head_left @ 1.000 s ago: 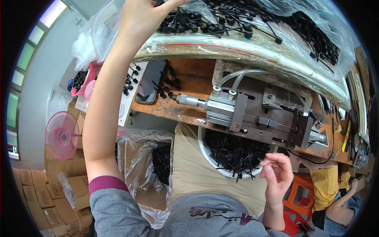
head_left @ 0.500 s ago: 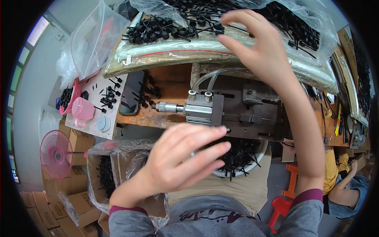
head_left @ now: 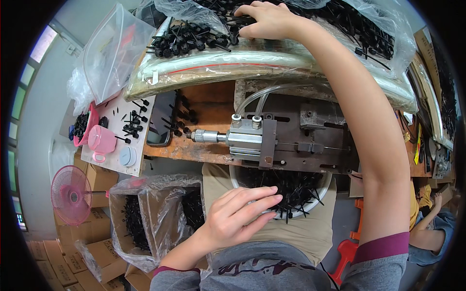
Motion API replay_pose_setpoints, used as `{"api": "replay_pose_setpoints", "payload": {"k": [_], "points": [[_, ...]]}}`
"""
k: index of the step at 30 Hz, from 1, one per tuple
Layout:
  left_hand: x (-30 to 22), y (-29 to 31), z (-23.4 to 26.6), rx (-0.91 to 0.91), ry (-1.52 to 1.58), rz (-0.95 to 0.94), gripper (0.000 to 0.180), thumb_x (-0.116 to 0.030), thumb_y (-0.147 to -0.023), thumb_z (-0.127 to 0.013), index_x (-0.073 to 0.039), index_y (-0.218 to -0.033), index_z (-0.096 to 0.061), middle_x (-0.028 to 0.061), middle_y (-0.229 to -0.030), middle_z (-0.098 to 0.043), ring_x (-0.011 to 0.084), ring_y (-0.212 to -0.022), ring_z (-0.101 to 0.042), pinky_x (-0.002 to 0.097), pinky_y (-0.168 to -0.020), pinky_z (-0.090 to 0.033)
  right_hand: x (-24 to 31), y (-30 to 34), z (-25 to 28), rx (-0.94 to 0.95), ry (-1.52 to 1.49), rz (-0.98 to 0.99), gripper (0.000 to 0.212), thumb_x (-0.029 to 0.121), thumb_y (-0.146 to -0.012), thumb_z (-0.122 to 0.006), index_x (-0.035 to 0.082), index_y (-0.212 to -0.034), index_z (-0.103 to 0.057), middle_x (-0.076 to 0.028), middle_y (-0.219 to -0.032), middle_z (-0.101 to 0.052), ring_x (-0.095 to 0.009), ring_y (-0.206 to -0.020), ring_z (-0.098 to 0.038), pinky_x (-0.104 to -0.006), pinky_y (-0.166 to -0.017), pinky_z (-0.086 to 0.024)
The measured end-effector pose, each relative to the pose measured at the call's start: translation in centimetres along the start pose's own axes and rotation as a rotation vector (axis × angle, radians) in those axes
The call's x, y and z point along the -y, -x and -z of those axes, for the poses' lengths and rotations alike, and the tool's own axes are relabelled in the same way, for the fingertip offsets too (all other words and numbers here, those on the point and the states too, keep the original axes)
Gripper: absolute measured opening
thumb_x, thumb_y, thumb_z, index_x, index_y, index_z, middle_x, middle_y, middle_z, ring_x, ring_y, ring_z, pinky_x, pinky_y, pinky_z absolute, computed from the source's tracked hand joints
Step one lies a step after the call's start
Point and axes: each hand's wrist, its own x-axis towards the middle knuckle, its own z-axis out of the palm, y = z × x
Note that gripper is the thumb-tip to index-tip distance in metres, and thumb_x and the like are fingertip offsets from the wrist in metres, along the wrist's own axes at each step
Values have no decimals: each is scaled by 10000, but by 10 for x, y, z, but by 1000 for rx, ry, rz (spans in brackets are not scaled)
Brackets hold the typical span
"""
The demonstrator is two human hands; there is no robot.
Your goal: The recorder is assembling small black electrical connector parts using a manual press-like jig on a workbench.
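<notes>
My right hand (head_left: 269, 22) reaches to the far pile of black stemmed plastic parts (head_left: 187, 39), fingers spread and apart, the fingertips at or just over the parts. My left hand (head_left: 242, 213) hovers in front of my lap beside a white basin (head_left: 318, 198), its fingers stretched out with nothing visible in them. Many black stemmed parts (head_left: 296, 189) fill that basin. Between the hands stands a small metal fixture with a silver air cylinder (head_left: 245, 140), two clear hoses (head_left: 262, 94) and a thin rod (head_left: 332, 147) along a dark base plate (head_left: 286, 162).
Left on the bench are a phone (head_left: 160, 119), loose black parts (head_left: 133, 123), a pink cup (head_left: 102, 139) and a round tin (head_left: 127, 154). Below stand plastic-lined cartons (head_left: 150, 218) and a pink fan (head_left: 72, 194). Another person (head_left: 429, 237) sits at right, near a red stool (head_left: 345, 254).
My right hand has moved left and farther out onto the parts pile. My left hand has dropped from beside the fixture toward my lap.
</notes>
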Motion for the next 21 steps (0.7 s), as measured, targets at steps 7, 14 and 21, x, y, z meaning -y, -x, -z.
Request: {"api": "replay_pose_setpoints", "payload": {"k": [7,14,21], "points": [[1,3,-6,24,-13,-2,384,-59,-711,-827,-27,-1080,-727,129,-1132,-714,227,-840,-708,286,-656,-544,-29,27,4,-46,13,75,546,447,-814,-625,43,-1181,-636,-211,-1164,-587,-376,-1163,-523,-449,-987,-445],[2,8,-17,12,-5,-22,367,-52,-716,-815,-37,-1073,-731,103,-1104,-727,192,-794,-696,277,-627,-529,-68,74,22,-91,54,152,266,231,-841,-651,33,-1010,-594,-89,-984,-558,-243,-948,-569,-370,-849,-459],[2,10,-23,52,-9,-22,364,-53,-726,-806,-41,-1082,-733,92,-1104,-726,185,-793,-694,279,-630,-525,-86,108,59,73,-37,64,287,251,-864,-722,30,-1041,-679,-41,-1001,-610,-192,-877,-556,-357,-862,-457]]}}
